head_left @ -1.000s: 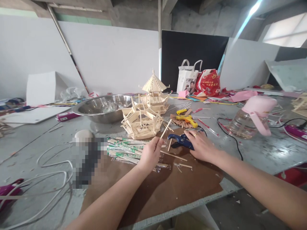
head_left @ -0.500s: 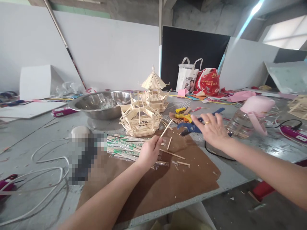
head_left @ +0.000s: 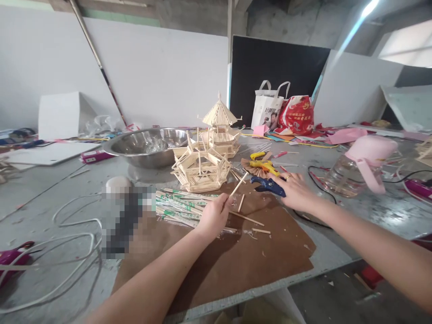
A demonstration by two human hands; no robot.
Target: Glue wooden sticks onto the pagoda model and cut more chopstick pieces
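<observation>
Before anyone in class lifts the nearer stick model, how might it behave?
The nearer stick model is probably light, with many open gaps. It may be fragile: some slender posts rise with free tops. Its wide, low shape suggests sliding rather than tipping.

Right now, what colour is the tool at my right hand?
The tool is dark blue; head view.
</observation>
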